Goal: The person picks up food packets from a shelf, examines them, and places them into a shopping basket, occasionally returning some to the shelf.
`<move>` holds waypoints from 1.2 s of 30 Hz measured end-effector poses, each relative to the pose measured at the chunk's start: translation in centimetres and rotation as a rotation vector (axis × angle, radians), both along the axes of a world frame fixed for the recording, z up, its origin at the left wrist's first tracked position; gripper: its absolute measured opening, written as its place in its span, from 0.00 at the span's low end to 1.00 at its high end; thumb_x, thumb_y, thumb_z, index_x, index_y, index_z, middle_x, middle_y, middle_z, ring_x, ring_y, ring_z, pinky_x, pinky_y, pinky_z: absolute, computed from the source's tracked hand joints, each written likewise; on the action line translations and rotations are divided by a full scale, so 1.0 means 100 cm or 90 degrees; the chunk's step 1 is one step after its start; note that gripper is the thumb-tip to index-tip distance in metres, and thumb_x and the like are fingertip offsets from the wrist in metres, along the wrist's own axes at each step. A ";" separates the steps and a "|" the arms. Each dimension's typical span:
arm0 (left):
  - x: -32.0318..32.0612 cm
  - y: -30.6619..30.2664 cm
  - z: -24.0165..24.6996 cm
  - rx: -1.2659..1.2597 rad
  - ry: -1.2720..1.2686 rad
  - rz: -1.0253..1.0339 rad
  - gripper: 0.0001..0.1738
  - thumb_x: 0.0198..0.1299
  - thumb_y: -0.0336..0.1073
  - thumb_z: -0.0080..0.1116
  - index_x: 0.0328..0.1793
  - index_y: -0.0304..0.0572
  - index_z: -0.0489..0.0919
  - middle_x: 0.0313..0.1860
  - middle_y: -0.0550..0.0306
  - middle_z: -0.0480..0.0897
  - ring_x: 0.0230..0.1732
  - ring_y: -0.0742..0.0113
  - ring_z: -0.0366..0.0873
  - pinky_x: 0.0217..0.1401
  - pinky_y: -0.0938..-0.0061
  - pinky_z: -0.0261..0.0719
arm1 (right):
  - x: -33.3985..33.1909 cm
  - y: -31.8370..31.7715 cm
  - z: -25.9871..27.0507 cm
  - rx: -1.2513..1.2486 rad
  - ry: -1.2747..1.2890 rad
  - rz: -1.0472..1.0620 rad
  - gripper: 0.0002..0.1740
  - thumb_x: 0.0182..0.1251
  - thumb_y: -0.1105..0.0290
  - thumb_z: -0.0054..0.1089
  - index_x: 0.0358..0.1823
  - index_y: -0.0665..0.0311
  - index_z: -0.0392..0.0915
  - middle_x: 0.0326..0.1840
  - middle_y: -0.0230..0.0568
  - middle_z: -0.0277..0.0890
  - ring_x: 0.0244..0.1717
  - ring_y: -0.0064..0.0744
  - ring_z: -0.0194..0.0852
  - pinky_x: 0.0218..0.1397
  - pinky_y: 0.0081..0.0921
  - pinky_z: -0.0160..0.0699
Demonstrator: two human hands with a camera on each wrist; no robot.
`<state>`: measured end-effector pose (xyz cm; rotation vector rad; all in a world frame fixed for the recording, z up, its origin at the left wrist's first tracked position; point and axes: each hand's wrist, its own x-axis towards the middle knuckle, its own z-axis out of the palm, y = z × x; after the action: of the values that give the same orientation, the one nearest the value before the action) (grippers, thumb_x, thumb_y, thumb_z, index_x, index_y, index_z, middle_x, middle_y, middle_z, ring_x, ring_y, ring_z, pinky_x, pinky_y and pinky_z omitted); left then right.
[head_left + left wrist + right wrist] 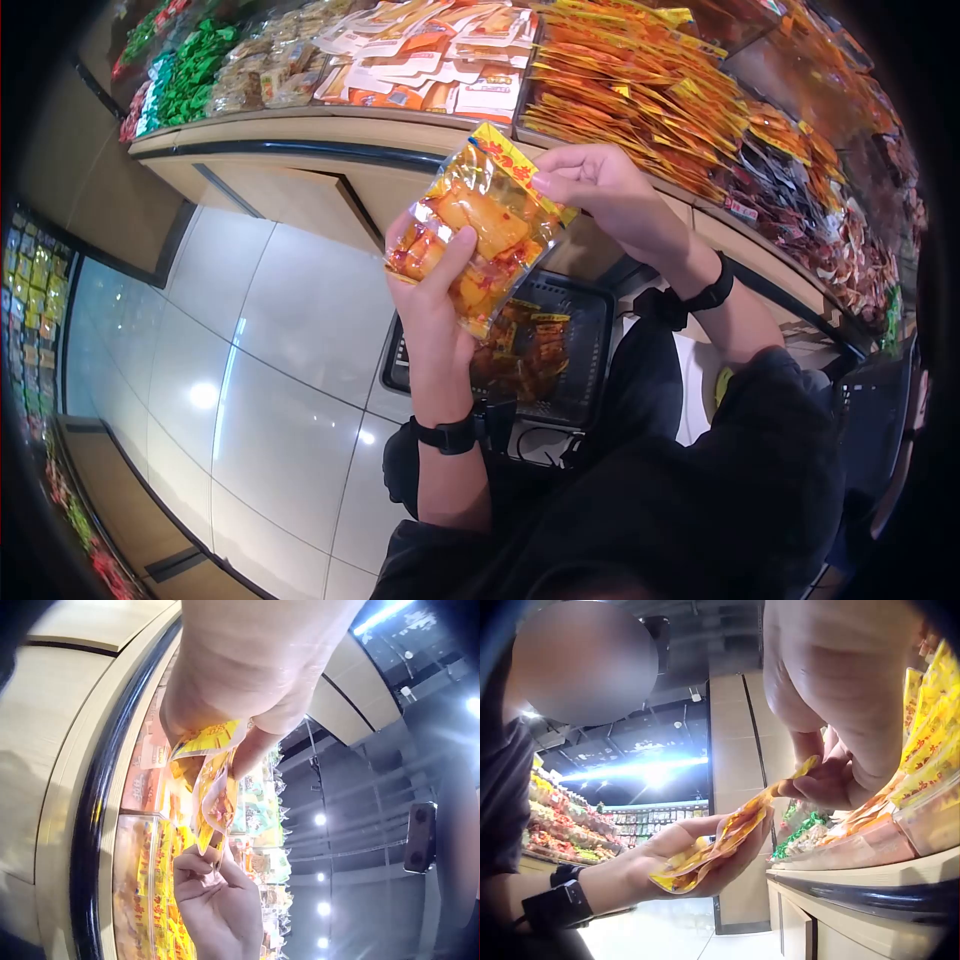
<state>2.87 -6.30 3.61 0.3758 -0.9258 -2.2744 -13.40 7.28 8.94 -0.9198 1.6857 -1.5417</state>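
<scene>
The crinkled clear-and-yellow plastic snack packet [480, 235] gleams glossy and smooth, the large pale floor tiles [270, 340] are polished to a reflective shine, the black plastic mesh basket [585, 340] looks matt, and the curved beige wood-look display counter [300, 190] is smooth, edged with a shiny black trim strip [300, 150].

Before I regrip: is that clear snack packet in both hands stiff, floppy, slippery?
Probably floppy: the snack packet curves across the left hand. Likely slippery: its glossy film glints. Seemingly light: the right hand pinches only its top edge.
</scene>
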 end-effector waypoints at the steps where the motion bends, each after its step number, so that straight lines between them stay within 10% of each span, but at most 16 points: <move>1: 0.001 0.000 0.002 0.020 0.019 -0.005 0.29 0.63 0.22 0.67 0.69 0.36 0.70 0.59 0.47 0.81 0.58 0.57 0.85 0.60 0.62 0.87 | 0.001 0.001 0.003 -0.023 -0.007 0.020 0.14 0.76 0.67 0.65 0.54 0.71 0.83 0.47 0.33 0.87 0.45 0.16 0.81 0.54 0.17 0.78; 11: 0.001 0.002 -0.001 0.026 0.042 0.021 0.30 0.63 0.23 0.69 0.69 0.37 0.69 0.62 0.48 0.79 0.62 0.60 0.81 0.65 0.63 0.83 | 0.006 0.006 0.016 -0.097 0.035 0.060 0.19 0.76 0.65 0.63 0.63 0.66 0.81 0.52 0.37 0.87 0.44 0.11 0.81 0.47 0.12 0.77; 19: 0.002 -0.007 -0.005 0.130 0.038 -0.172 0.31 0.68 0.23 0.61 0.76 0.36 0.67 0.68 0.43 0.77 0.67 0.51 0.80 0.70 0.58 0.82 | -0.005 0.021 0.053 -0.001 0.428 0.357 0.39 0.61 0.83 0.45 0.77 0.56 0.73 0.77 0.43 0.71 0.70 0.34 0.69 0.70 0.31 0.70; 21: 0.002 -0.007 -0.001 0.172 0.030 -0.239 0.32 0.67 0.21 0.60 0.77 0.36 0.66 0.69 0.42 0.76 0.68 0.50 0.79 0.71 0.56 0.81 | -0.009 0.028 0.058 0.045 0.360 0.355 0.40 0.58 0.85 0.46 0.76 0.56 0.74 0.76 0.44 0.72 0.62 0.37 0.74 0.66 0.33 0.74; 25: 0.000 -0.004 0.000 0.161 -0.003 -0.264 0.34 0.67 0.20 0.59 0.79 0.38 0.66 0.70 0.40 0.76 0.68 0.49 0.80 0.69 0.55 0.83 | -0.004 0.033 0.066 0.093 0.497 0.346 0.40 0.55 0.88 0.53 0.70 0.50 0.79 0.56 0.46 0.82 0.47 0.40 0.77 0.56 0.34 0.81; 31: -0.009 0.010 0.001 0.088 -0.082 -0.245 0.36 0.63 0.18 0.65 0.78 0.39 0.68 0.62 0.47 0.80 0.61 0.58 0.83 0.64 0.65 0.86 | 0.001 0.035 0.061 -0.052 0.812 0.164 0.11 0.54 0.74 0.76 0.40 0.56 0.89 0.34 0.35 0.68 0.38 0.41 0.69 0.45 0.37 0.72; 36: -0.010 0.019 0.002 0.035 -0.094 -0.226 0.32 0.63 0.18 0.66 0.73 0.38 0.71 0.61 0.49 0.82 0.60 0.62 0.84 0.63 0.67 0.85 | -0.012 0.036 0.082 0.076 0.515 0.004 0.14 0.67 0.61 0.74 0.36 0.67 0.86 0.33 0.29 0.69 0.37 0.22 0.65 0.39 0.26 0.65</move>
<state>1.83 -4.44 3.80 0.4376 -1.0770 -2.6266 -14.63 10.92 17.09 -1.6133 2.2710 -1.0945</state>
